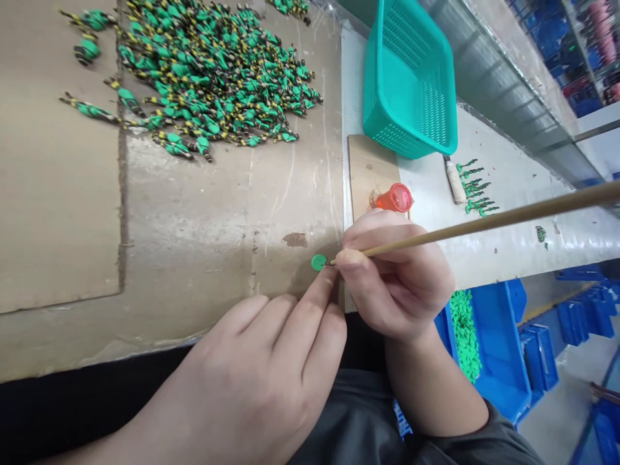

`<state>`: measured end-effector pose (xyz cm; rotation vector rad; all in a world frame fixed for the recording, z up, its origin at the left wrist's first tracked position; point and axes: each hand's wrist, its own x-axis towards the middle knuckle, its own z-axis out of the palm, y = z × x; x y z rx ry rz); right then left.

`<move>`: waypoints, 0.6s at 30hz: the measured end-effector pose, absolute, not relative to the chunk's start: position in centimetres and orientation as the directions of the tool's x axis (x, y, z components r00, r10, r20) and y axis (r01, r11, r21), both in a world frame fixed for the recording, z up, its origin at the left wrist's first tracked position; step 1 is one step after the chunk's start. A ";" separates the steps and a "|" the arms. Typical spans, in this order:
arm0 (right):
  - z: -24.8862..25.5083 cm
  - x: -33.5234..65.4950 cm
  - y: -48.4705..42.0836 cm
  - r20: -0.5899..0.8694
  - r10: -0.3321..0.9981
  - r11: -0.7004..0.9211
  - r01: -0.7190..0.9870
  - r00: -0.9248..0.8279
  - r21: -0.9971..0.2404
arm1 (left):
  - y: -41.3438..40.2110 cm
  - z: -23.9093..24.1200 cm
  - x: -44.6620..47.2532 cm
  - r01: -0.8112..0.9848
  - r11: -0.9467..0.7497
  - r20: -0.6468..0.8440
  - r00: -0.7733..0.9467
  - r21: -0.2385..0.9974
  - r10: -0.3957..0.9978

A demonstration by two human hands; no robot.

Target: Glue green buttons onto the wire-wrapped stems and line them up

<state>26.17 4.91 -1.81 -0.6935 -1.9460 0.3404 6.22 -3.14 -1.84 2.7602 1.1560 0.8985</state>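
My right hand [397, 274] is closed in a pinch round a long thin wooden stick [465, 226], like a brush handle. Its narrow end points left, down to a small green disc [318, 262] with a dark bit at its right edge. From the lower left, my left hand [285, 349] reaches in with its fingers bent and close together. The forefinger's tip is at the disc's dark edge, and the disc seems to be held there; the thumb is hidden. Just beyond my right hand, a small red cup [394, 197] stands on a piece of board [371, 169].
A heap of small green, yellow and black figures [208, 71] covers the far table beside a cardboard sheet [58, 194]. A teal basket [411, 97] stands beyond the cup. Farther right lie a pale-handled tool [455, 182] and green-ended pieces [477, 187]. A blue bin [501, 349] holds green bits.
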 end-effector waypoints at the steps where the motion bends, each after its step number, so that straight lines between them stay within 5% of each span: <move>1: -1.8 26.2 4.9 0.723 0.607 0.793 0.321 -0.331 -0.518 | -3.2 -1.8 6.2 0.648 -0.727 0.502 0.561 0.227 0.658; 18: -1.5 25.8 5.0 0.746 0.619 0.778 0.319 -0.246 -0.541 | -3.1 -1.6 6.2 0.629 -0.736 0.497 0.569 0.250 0.655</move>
